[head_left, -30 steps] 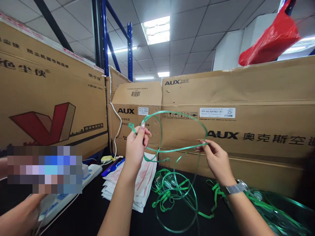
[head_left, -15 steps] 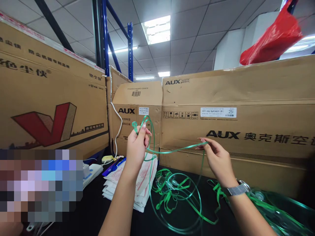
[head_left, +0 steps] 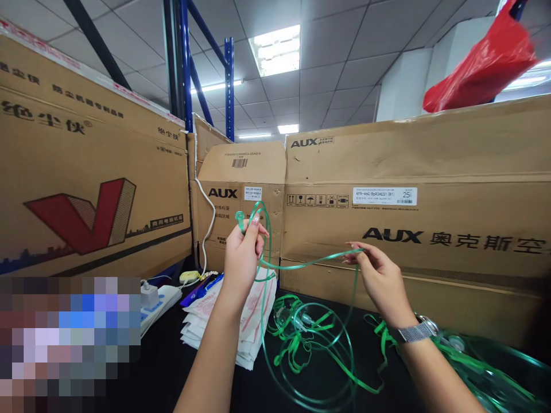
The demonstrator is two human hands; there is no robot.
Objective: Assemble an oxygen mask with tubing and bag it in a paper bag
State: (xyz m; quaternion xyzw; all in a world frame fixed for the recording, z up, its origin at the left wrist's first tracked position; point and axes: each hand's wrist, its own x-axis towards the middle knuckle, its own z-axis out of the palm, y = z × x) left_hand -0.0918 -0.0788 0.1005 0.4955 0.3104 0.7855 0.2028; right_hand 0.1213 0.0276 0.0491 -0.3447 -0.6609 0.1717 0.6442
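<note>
My left hand is raised and pinches a loop of green plastic tubing near its end. A flared green connector stands up beside the thumb. From there one stretch of tubing runs across, sagging slightly, to my right hand, whose thumb and fingertips hold it. The rest hangs down in wide coils over the black table. Beneath, between my arms, lies a clear oxygen mask with green elastic straps, partly hidden by the coils. My right wrist wears a metal-mesh watch.
Several white printed paper packets are stacked behind my left forearm. A white power strip sits further left. More masks and tubing are heaped at right. Cardboard boxes wall the table's back and left. A blurred patch covers the lower left.
The view has shifted very slightly. Both hands keep the same hold on the tubing, with hardly any movement.
</note>
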